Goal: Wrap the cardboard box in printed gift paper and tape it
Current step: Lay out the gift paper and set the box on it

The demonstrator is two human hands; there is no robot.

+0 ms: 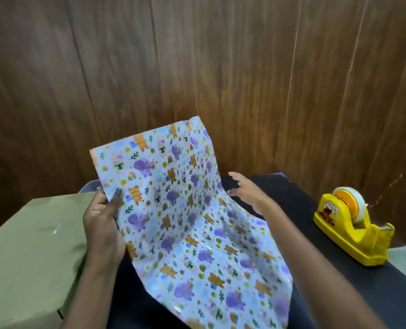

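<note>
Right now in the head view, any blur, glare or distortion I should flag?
Head view: right hand is motion-blurred; gift paper print is soft, with small glare streaks low down; box shows one bright glint; wall planks bow from wide-angle distortion; tape dispenser is sharpest.

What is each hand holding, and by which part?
The left hand pinches the printed animal-pattern gift paper at its left edge; the right hand is open, holding nothing.

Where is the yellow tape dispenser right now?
In the head view, the yellow tape dispenser stands on the black table at the far right, apart from the gift paper and the right hand.
</note>
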